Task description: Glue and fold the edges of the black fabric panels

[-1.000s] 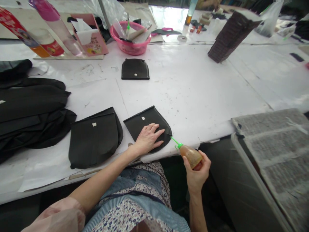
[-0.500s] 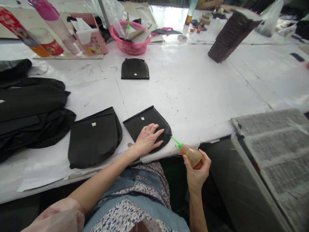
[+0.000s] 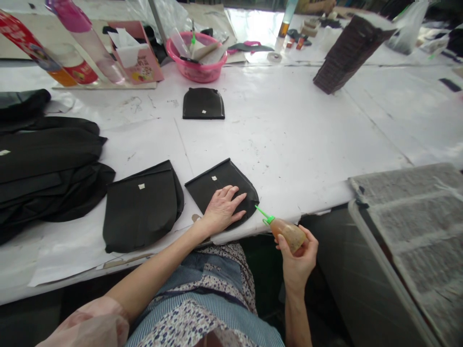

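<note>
My left hand (image 3: 224,207) lies flat with fingers spread on a black rounded panel (image 3: 231,178), which has a small white tag near its straight edge. In my right hand (image 3: 299,258) is a squeeze bottle (image 3: 288,232) of amber liquid with a thin green nozzle. The nozzle tip meets the panel's curved right edge, or sits very close to it. To the left lies a stack of similar black panels (image 3: 142,212), also tagged white. Another black panel (image 3: 203,103) rests farther back.
Piled black material (image 3: 47,168) covers the left side. Behind stand a pink basin (image 3: 197,60) with tools, a tissue box (image 3: 139,60) and bottles (image 3: 94,43). A tall dark stack (image 3: 350,53) stands at the back right. A grey padded rack (image 3: 412,212) adjoins the table's right front.
The bottle's nozzle has shifted slightly along the panel's edge, and my right hand has moved a little lower. My left hand stays on the panel.
</note>
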Demonstrator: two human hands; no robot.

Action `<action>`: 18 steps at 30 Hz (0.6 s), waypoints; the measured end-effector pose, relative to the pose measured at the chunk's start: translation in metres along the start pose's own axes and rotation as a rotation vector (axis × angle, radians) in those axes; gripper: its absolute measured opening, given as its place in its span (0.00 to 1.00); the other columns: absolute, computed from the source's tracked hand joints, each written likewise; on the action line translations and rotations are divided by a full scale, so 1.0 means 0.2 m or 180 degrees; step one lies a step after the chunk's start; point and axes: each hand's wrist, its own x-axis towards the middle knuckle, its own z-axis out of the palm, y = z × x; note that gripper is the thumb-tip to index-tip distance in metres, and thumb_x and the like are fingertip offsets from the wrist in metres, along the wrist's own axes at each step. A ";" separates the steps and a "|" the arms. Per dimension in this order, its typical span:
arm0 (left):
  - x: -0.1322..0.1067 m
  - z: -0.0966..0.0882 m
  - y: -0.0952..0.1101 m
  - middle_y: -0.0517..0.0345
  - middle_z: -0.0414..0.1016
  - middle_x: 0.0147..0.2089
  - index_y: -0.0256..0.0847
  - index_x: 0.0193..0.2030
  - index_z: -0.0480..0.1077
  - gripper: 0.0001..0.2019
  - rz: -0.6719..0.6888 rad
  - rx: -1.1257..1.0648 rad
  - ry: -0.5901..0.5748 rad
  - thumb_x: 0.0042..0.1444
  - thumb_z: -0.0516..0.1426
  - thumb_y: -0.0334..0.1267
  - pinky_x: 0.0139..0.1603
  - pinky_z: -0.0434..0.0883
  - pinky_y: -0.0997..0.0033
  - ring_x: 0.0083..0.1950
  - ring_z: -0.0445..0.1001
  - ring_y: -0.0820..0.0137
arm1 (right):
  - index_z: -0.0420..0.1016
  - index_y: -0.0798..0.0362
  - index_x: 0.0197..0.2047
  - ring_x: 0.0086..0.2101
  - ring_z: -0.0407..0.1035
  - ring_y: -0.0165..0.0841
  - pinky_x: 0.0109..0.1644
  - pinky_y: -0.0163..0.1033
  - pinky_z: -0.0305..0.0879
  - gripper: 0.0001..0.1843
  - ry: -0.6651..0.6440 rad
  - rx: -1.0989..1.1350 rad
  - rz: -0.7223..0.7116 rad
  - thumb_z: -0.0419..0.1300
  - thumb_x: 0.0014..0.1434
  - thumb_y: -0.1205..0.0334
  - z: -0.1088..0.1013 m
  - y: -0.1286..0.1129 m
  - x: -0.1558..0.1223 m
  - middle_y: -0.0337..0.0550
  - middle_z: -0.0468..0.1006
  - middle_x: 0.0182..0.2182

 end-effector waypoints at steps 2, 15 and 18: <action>0.00 0.00 0.00 0.45 0.64 0.63 0.44 0.63 0.66 0.24 -0.0010 0.0006 0.0008 0.62 0.57 0.48 0.62 0.62 0.52 0.65 0.59 0.53 | 0.68 0.50 0.56 0.43 0.76 0.47 0.43 0.51 0.77 0.36 -0.0014 0.0068 0.0072 0.73 0.47 0.49 0.00 0.00 0.01 0.50 0.75 0.47; 0.01 0.00 0.00 0.44 0.64 0.63 0.43 0.63 0.67 0.24 0.0002 0.0070 -0.0004 0.61 0.58 0.48 0.61 0.62 0.53 0.65 0.60 0.52 | 0.68 0.50 0.55 0.44 0.75 0.46 0.46 0.52 0.75 0.37 -0.0350 0.0098 0.0300 0.74 0.45 0.52 -0.06 -0.04 -0.05 0.50 0.75 0.47; 0.01 0.01 0.00 0.44 0.65 0.63 0.43 0.62 0.67 0.24 -0.0014 0.0103 0.0016 0.61 0.58 0.48 0.61 0.62 0.53 0.65 0.60 0.52 | 0.68 0.50 0.56 0.44 0.75 0.47 0.46 0.52 0.75 0.36 -0.0409 0.0019 0.0257 0.74 0.45 0.52 -0.07 -0.04 -0.06 0.50 0.75 0.47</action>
